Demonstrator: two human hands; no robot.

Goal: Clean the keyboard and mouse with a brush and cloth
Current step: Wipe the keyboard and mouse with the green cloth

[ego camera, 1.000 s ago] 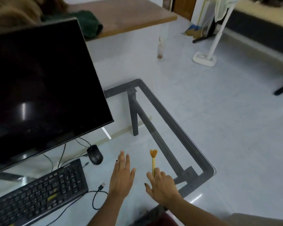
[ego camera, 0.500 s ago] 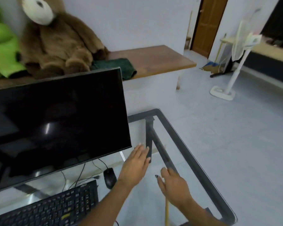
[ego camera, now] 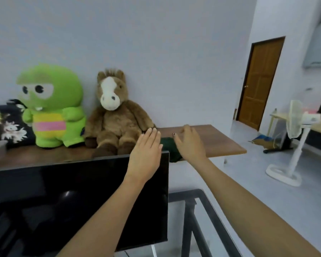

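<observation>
A dark green cloth point(ego camera: 169, 148) lies on the wooden shelf point(ego camera: 219, 141) behind the monitor, mostly hidden between my two hands. My left hand point(ego camera: 146, 154) is stretched forward above the monitor's top right corner, fingers apart, holding nothing. My right hand point(ego camera: 190, 143) reaches over the cloth's right side with fingers spread and nothing in it. Whether it touches the cloth I cannot tell. The keyboard, mouse and brush are out of view.
A black monitor point(ego camera: 78, 201) fills the lower left. A green plush point(ego camera: 52, 106) and a brown horse plush point(ego camera: 113, 112) sit on the shelf to the left of the cloth. The glass desk's frame point(ego camera: 202, 210) shows at bottom right. A white standing fan point(ego camera: 295, 141) and a wooden door point(ego camera: 259, 82) are at right.
The view has tilted up from the desk to the shelf. Both hands have risen and reached forward, from near the brush on the glass to the green cloth behind the monitor.
</observation>
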